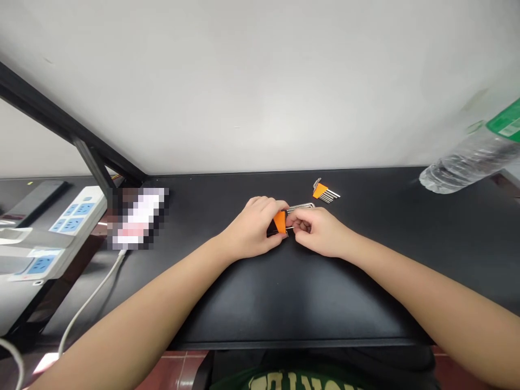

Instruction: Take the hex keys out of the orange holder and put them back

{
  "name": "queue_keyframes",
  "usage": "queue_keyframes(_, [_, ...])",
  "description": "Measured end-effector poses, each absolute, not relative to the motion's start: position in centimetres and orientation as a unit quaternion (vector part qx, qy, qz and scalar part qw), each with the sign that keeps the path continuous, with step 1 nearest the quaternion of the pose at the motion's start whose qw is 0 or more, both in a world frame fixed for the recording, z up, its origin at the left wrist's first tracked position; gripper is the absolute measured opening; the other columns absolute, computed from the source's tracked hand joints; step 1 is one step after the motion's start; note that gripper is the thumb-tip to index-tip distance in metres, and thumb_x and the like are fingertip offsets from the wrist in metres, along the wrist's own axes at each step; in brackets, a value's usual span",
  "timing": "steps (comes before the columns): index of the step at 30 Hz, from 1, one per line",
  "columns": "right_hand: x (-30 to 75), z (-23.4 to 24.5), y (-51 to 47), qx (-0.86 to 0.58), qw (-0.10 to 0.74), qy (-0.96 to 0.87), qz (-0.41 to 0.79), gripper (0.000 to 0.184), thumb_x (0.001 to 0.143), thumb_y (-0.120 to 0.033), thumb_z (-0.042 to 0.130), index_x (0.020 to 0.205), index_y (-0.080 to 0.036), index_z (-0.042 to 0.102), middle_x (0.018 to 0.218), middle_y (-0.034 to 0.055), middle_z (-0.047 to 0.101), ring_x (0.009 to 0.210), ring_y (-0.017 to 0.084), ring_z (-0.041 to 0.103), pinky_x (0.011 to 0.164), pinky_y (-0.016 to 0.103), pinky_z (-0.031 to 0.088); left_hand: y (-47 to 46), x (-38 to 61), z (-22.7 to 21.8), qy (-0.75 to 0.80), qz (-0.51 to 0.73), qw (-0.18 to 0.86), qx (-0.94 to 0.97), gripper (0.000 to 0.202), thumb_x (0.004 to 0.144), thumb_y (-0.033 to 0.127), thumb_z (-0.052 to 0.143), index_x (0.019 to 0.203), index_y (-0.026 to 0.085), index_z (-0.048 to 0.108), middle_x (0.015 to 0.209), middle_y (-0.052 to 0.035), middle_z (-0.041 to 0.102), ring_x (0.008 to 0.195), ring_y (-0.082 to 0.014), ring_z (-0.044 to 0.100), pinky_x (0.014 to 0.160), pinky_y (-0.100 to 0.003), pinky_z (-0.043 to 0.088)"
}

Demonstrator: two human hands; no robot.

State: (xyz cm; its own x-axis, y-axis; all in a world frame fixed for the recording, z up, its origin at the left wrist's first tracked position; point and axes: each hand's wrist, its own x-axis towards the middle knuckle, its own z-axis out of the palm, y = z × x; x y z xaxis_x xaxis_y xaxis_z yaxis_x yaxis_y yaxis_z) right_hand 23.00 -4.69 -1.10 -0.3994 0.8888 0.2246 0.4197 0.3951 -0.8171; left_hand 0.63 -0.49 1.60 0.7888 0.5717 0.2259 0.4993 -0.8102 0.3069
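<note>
My left hand (260,225) is closed around an orange and black hex key holder (280,222), low over the black table. Long silver hex keys (303,207) stick out from the holder's far side, their bent ends pointing right. Close against it on the right, my right hand (319,230) is pinched on a thin hex key (290,228) at the holder's near side. The fingers hide most of that key, so I cannot tell how far it sits in the holder. Beyond my right hand lies a second, smaller orange hex key set (326,192), its keys fanned out.
A clear plastic bottle (463,162) with a green label leans in at the right. To the left, a phone (140,219) with a white cable (91,298) lies beside a white power strip (69,227). Behind the black table (284,303) rises a pale wall (260,86).
</note>
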Motion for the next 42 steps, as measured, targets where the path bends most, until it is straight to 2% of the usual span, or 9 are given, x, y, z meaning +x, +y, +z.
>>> queue_keyframes(12, [23.3, -0.5, -4.6, -0.5, 0.26, -0.711, 0.421, 0.011, 0.086, -0.017, 0.059, 0.08, -0.021, 0.068, 0.08, -0.0011, 0.071, 0.072, 0.015, 0.062, 0.068, 0.029, 0.046, -0.5, 0.8, 1.7, 0.276, 0.148, 0.114, 0.943, 0.045, 0.089, 0.027, 0.071, 0.129, 0.023, 0.05, 0.118, -0.0063, 0.067, 0.111, -0.0241, 0.061, 0.109, -0.045, 0.042])
queue_keyframes(21, [25.4, 0.6, -4.0, -0.566, 0.219, -0.685, 0.404, 0.02, 0.092, -0.032, 0.058, 0.076, -0.021, 0.063, 0.069, -0.0018, 0.063, 0.06, 0.013, 0.055, 0.059, 0.028, 0.04, 0.3, 0.2, 1.8, 0.307, 0.141, 0.084, 0.938, 0.044, 0.089, 0.03, 0.071, 0.128, 0.023, 0.051, 0.115, -0.0066, 0.067, 0.108, -0.0251, 0.061, 0.11, -0.047, 0.042])
queue_keyframes(24, [25.9, 0.8, -3.6, -0.585, 0.176, -0.695, 0.379, 0.018, 0.091, -0.032, 0.06, 0.076, -0.021, 0.065, 0.07, -0.0011, 0.064, 0.059, 0.013, 0.055, 0.057, 0.028, 0.039, 0.5, -0.1, 1.8, 0.317, 0.13, 0.085, 0.936, 0.046, 0.089, 0.03, 0.072, 0.13, 0.023, 0.051, 0.117, -0.0067, 0.067, 0.11, -0.0255, 0.061, 0.111, -0.048, 0.041])
queue_keyframes(29, [26.1, 1.1, -3.5, -0.627, 0.107, -0.728, 0.254, 0.029, 0.091, -0.036, 0.061, 0.067, -0.021, 0.056, 0.065, 0.0004, 0.061, 0.059, 0.016, 0.054, 0.055, 0.031, 0.036, 0.6, -0.3, 1.6, 0.317, 0.128, 0.096, 0.935, 0.048, 0.09, 0.031, 0.072, 0.132, 0.023, 0.05, 0.121, -0.0067, 0.066, 0.113, -0.0252, 0.06, 0.112, -0.048, 0.041])
queue_keyframes(31, [26.2, 1.0, -3.6, -0.628, 0.127, -0.748, 0.175, 0.022, 0.091, -0.032, 0.059, 0.072, -0.021, 0.058, 0.076, 0.0031, 0.065, 0.068, 0.018, 0.058, 0.059, 0.032, 0.04, 0.6, -0.3, 1.6, 0.317, 0.128, 0.097, 0.935, 0.048, 0.09, 0.031, 0.072, 0.131, 0.023, 0.05, 0.12, -0.0064, 0.066, 0.113, -0.0251, 0.061, 0.112, -0.048, 0.041])
queue_keyframes(33, [26.2, 0.4, -3.7, -0.596, 0.177, -0.778, 0.09, 0.01, 0.09, -0.029, 0.06, 0.09, -0.021, 0.067, 0.102, 0.0083, 0.069, 0.087, 0.023, 0.063, 0.072, 0.036, 0.047, 0.5, -0.2, 1.6, 0.315, 0.128, 0.098, 0.935, 0.048, 0.089, 0.031, 0.073, 0.131, 0.023, 0.05, 0.12, -0.0063, 0.066, 0.113, -0.025, 0.061, 0.112, -0.048, 0.042])
queue_keyframes(36, [25.6, -1.0, -3.8, -0.527, 0.224, -0.82, 0.025, 0.035, 0.09, -0.032, 0.065, 0.123, -0.02, 0.068, 0.137, 0.0149, 0.059, 0.119, 0.033, 0.058, 0.097, 0.047, 0.048, 0.5, -0.1, 1.6, 0.312, 0.134, 0.1, 0.935, 0.049, 0.089, 0.031, 0.073, 0.132, 0.023, 0.05, 0.121, -0.0067, 0.066, 0.113, -0.0254, 0.061, 0.111, -0.048, 0.042])
queue_keyframes(39, [24.6, -2.4, -3.5, -0.514, 0.215, -0.829, 0.051, 0.037, 0.092, -0.026, 0.061, 0.128, -0.019, 0.066, 0.137, 0.0145, 0.059, 0.127, 0.034, 0.053, 0.106, 0.052, 0.044, 0.4, 0.0, 1.6, 0.31, 0.137, 0.099, 0.936, 0.049, 0.089, 0.031, 0.073, 0.132, 0.023, 0.05, 0.121, -0.0067, 0.067, 0.114, -0.0257, 0.062, 0.111, -0.049, 0.042])
queue_keyframes(42, [24.0, -3.3, -2.8, -0.541, 0.218, -0.808, 0.079, 0.036, 0.088, -0.011, 0.054, 0.121, -0.019, 0.068, 0.126, 0.013, 0.062, 0.117, 0.031, 0.055, 0.101, 0.049, 0.046, 0.3, 0.0, 1.5, 0.311, 0.144, 0.107, 0.933, 0.053, 0.089, 0.031, 0.074, 0.134, 0.023, 0.049, 0.122, -0.0067, 0.067, 0.114, -0.0252, 0.063, 0.111, -0.048, 0.043])
